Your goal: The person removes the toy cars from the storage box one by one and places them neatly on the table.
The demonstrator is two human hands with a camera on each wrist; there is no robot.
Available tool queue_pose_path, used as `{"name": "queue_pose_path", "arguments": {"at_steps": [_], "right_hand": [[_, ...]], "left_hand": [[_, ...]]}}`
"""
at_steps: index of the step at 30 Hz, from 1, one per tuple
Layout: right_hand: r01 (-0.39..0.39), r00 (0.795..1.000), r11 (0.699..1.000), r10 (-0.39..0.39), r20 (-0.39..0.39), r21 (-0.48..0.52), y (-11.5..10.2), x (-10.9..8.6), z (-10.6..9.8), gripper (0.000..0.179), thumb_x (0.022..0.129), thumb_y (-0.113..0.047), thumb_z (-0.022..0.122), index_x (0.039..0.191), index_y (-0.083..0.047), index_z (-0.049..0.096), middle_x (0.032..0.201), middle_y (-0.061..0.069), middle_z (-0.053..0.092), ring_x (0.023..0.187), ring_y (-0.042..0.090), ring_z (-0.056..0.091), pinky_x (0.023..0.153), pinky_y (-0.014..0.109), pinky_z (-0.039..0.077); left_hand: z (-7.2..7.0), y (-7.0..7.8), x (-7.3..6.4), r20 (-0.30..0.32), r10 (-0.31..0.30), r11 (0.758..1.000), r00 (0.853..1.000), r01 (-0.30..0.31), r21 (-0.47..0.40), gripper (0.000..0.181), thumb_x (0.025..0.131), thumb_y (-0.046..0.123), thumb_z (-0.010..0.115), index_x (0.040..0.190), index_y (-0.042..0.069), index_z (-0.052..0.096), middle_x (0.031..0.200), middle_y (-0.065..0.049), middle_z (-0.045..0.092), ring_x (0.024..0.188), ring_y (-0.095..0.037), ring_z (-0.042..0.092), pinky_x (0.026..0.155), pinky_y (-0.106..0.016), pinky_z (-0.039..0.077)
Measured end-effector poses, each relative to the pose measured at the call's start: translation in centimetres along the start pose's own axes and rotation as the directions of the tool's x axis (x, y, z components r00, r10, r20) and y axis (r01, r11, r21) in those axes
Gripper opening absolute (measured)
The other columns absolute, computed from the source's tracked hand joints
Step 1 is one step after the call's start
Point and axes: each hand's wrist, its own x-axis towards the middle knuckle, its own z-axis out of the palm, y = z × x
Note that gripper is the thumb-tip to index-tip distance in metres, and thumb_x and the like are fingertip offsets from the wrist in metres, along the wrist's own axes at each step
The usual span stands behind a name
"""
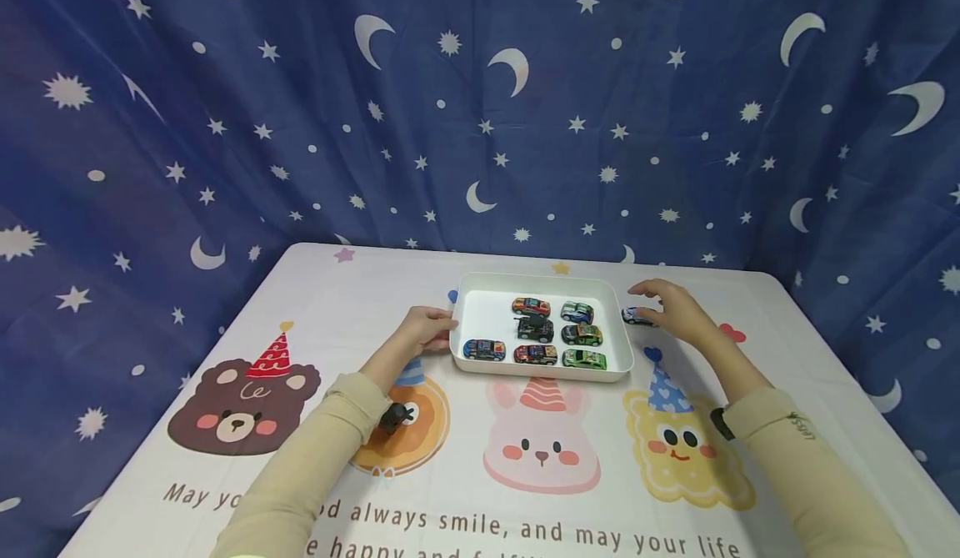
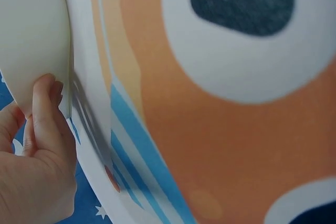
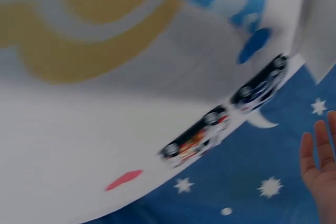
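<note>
White-and-blue toy car [image 1: 633, 316] lies right of frame centre, long axis roughly left-right, between tray [image 1: 483, 316] and nearer right hand [image 1: 681, 312], fingers apart, empty; left hand [image 1: 425, 328] pinches tray's left rim.

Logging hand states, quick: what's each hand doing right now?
Left hand: closed on the edge of the shallow white rectangular tray.
Right hand: open, holding nothing.

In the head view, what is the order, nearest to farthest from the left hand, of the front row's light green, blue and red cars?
1. Blue car: row's left end
2. Red car: row's middle
3. Light green car: row's right end
</note>
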Motion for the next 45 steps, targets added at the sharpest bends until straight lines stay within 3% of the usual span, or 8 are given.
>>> {"name": "queue_pose_path", "arguments": {"at_steps": [8, 15, 21, 28, 33, 40, 45], "right_hand": [[0.047, 0.999, 0.998, -0.046, -0.011, 0.045, -3.0, 0.7, 0.9, 0.033, 0.087, -0.002, 0.063, 0.119, 0.006, 0.057, 0.119, 0.027, 0.058, 0.108, 0.044, 0.054, 0.091, 0.058, 0.050], [0.085, 0.996, 0.993, -0.085, -0.007, 0.084, -5.6, 1.2, 1.7, 0.032, 0.087, -0.003, 0.064, 0.118, 0.004, 0.059, 0.119, 0.024, 0.059, 0.107, 0.042, 0.055, 0.090, 0.056, 0.051], [0.111, 0.994, 0.989, -0.111, -0.003, 0.101, -7.9, 1.3, 2.7, 0.032, 0.087, -0.005, 0.065, 0.117, 0.003, 0.059, 0.118, 0.022, 0.060, 0.106, 0.041, 0.057, 0.089, 0.053, 0.052], [0.160, 0.986, 0.977, -0.164, 0.014, 0.138, -10.4, 1.6, 3.8, 0.032, 0.087, -0.008, 0.066, 0.117, 0.002, 0.060, 0.119, 0.020, 0.060, 0.106, 0.040, 0.057, 0.089, 0.053, 0.052], [0.201, 0.978, 0.965, -0.206, 0.017, 0.167, -12.1, 1.9, 4.8, 0.034, 0.085, -0.008, 0.068, 0.117, 0.002, 0.060, 0.118, 0.019, 0.062, 0.105, 0.038, 0.058, 0.089, 0.052, 0.053], [0.225, 0.970, 0.963, -0.236, 0.058, 0.148, -14.4, 2.4, 7.0, 0.036, 0.086, -0.011, 0.068, 0.119, 0.000, 0.060, 0.123, 0.017, 0.061, 0.108, 0.034, 0.059, 0.092, 0.045, 0.054], [0.252, 0.964, 0.961, -0.259, 0.058, 0.111, -15.4, 3.1, 8.4, 0.035, 0.083, -0.011, 0.071, 0.115, 0.000, 0.063, 0.115, 0.016, 0.065, 0.102, 0.032, 0.062, 0.088, 0.043, 0.055]], "left_hand": [[0.1, 0.2, 0.0, -0.002, -0.004, 1.000, 1.000, 0.004, 0.013, 0.036, 0.087, 0.006, 0.064, 0.123, 0.003, 0.060, 0.107, -0.019, 0.069, 0.057, -0.007, 0.062, 0.049, -0.015, 0.055], [-0.1, 0.2, -0.1, 0.005, 0.000, 1.000, 1.000, 0.000, 0.008, 0.037, 0.087, 0.005, 0.064, 0.123, 0.001, 0.059, 0.099, -0.018, 0.070, 0.055, -0.007, 0.062, 0.052, -0.017, 0.057], [-0.3, -0.1, -0.1, 0.008, 0.000, 1.000, 1.000, 0.000, 0.009, 0.037, 0.088, 0.005, 0.063, 0.124, 0.000, 0.059, 0.107, -0.021, 0.068, 0.058, -0.008, 0.063, 0.056, -0.019, 0.059], [-0.1, 0.0, -0.1, 0.010, 0.019, 1.000, 1.000, -0.019, 0.003, 0.036, 0.088, 0.005, 0.063, 0.123, -0.002, 0.058, 0.099, -0.020, 0.070, 0.057, -0.008, 0.062, 0.052, -0.018, 0.058], [0.0, 0.1, -0.1, 0.010, 0.029, 1.000, 1.000, -0.029, -0.007, 0.037, 0.088, 0.005, 0.063, 0.124, -0.002, 0.058, 0.106, -0.022, 0.068, 0.057, -0.007, 0.062, 0.053, -0.018, 0.058], [-0.1, -0.1, 0.1, 0.014, 0.013, 1.000, 1.000, -0.013, -0.003, 0.036, 0.088, 0.005, 0.064, 0.123, -0.002, 0.058, 0.108, -0.022, 0.068, 0.057, -0.008, 0.062, 0.055, -0.019, 0.059], [-0.1, 0.1, 0.0, 0.016, 0.017, 1.000, 1.000, -0.017, 0.012, 0.037, 0.088, 0.006, 0.063, 0.123, -0.002, 0.058, 0.108, -0.021, 0.068, 0.057, -0.007, 0.061, 0.053, -0.018, 0.058]]}}
